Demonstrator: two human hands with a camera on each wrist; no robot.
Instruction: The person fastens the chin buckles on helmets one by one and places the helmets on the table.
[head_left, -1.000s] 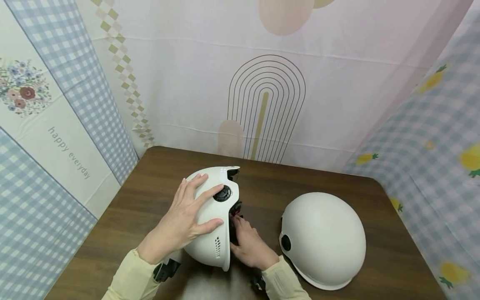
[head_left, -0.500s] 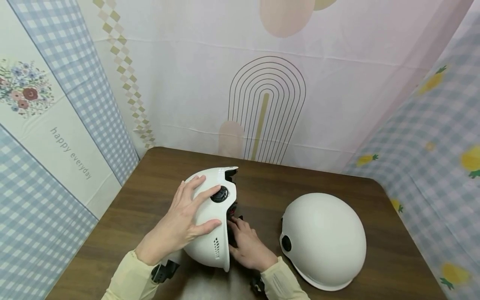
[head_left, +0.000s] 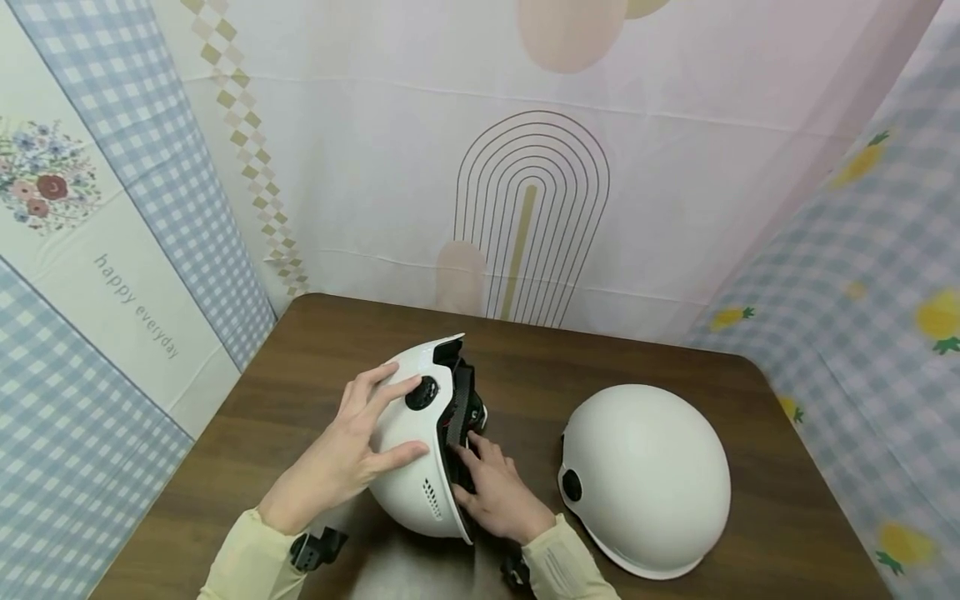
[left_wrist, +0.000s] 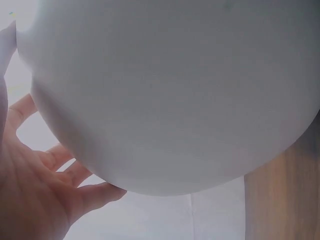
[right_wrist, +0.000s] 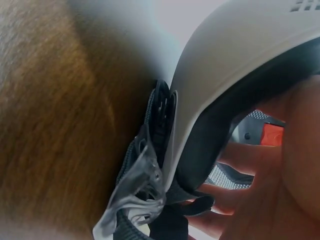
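Observation:
A white helmet point(head_left: 412, 492) stands tilted in the head view, its opening turned right, with a black round side knob point(head_left: 422, 393) and a black lining. My left hand point(head_left: 341, 446) holds its dome from the left, thumb and fingers spread and bent around the shell; the left wrist view has the fingertips against the smooth dome. My right hand point(head_left: 504, 497) grips at the opening's edge, fingers reaching inside. Up close in the right wrist view, those fingers lie on the lining beside a red part point(right_wrist: 272, 134). A dark strap point(right_wrist: 131, 155) and clear plastic point(right_wrist: 137, 192) hang by the rim.
A second white helmet point(head_left: 648, 483) sits dome up on the wooden table point(head_left: 300, 350), right of my right hand. Patterned cloth point(head_left: 375, 167) hangs behind the table, with checked cloth point(head_left: 885, 275) on the right side.
The held helmet has tilted so its opening faces more toward the camera, showing more lining and strap. My left hand has shifted slightly left with the shell; the second helmet stays put.

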